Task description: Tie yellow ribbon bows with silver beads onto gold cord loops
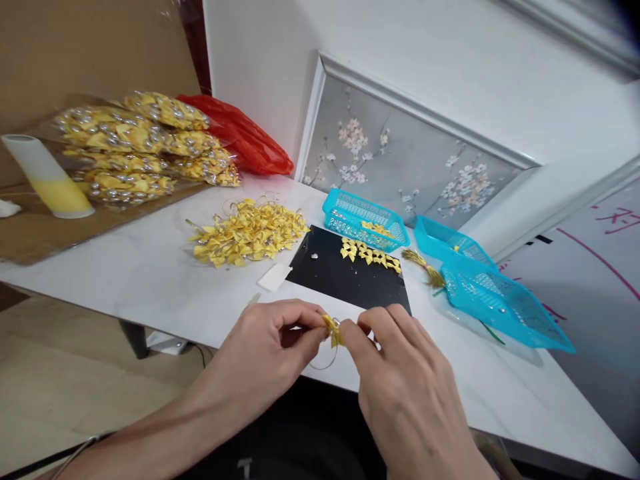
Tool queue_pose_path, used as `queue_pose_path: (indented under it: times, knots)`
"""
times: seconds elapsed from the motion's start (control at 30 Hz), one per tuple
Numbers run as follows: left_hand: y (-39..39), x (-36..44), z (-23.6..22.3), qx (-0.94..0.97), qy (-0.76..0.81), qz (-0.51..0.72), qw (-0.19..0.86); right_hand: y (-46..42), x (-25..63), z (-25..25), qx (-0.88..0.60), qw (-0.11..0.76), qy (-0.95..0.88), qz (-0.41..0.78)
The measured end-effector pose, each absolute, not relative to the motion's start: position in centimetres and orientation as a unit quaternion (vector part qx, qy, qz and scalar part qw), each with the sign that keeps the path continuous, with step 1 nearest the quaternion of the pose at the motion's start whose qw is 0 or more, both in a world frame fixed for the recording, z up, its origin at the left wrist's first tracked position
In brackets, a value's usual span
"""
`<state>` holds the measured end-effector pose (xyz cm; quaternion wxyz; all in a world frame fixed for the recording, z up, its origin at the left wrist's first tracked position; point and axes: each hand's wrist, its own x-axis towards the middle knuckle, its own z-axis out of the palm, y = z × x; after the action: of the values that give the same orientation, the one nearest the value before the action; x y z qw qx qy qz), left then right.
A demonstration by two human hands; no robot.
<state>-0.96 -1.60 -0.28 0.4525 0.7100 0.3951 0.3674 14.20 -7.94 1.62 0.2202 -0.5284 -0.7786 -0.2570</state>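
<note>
Between my two hands, over the near edge of the table, is a small yellow bow (pixel 334 331) with a silvery bead at its middle. A thin cord or wire loops down below it. My left hand (pixel 280 337) pinches the bow's left side between thumb and forefinger. On its right side, my right hand (pixel 395 360) pinches too, its fingertips partly hidden behind the knuckles. Just beyond lies a black mat (pixel 350 280) with rows of yellow bows (pixel 370 253) along its far edge and a single silvery bead (pixel 314 256) at left.
A heap of beaded yellow bows (pixel 250 233) lies left of the mat. Behind it are bagged bows (pixel 130 133), a red plastic bag (pixel 240 137) and a white-yellow cylinder (pixel 50 177). Blue baskets (pixel 367 208) and a bundle of golden ties (pixel 425 267) are at right.
</note>
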Motion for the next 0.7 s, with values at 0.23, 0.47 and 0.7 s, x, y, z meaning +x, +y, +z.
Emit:
queue_pose_path:
  times: [0.23, 0.47, 0.7]
  knots:
    - [-1.4, -1.1, -0.2, 0.691, 0.394, 0.358, 0.488, -7.7, 14.9, 1.5, -0.531, 0.226, -0.792, -0.202]
    - [-1.0, -1.7, 0.4, 0.681, 0.335, 0.312, 0.571, -6.8, 16.7, 2.1, -0.515, 0.237, -0.822, -0.059]
    - [-0.6, -2.1, 0.6, 0.688, 0.31, 0.265, 0.6, -6.5, 17.8, 3.0, -0.489, 0.214, -0.844, 0.041]
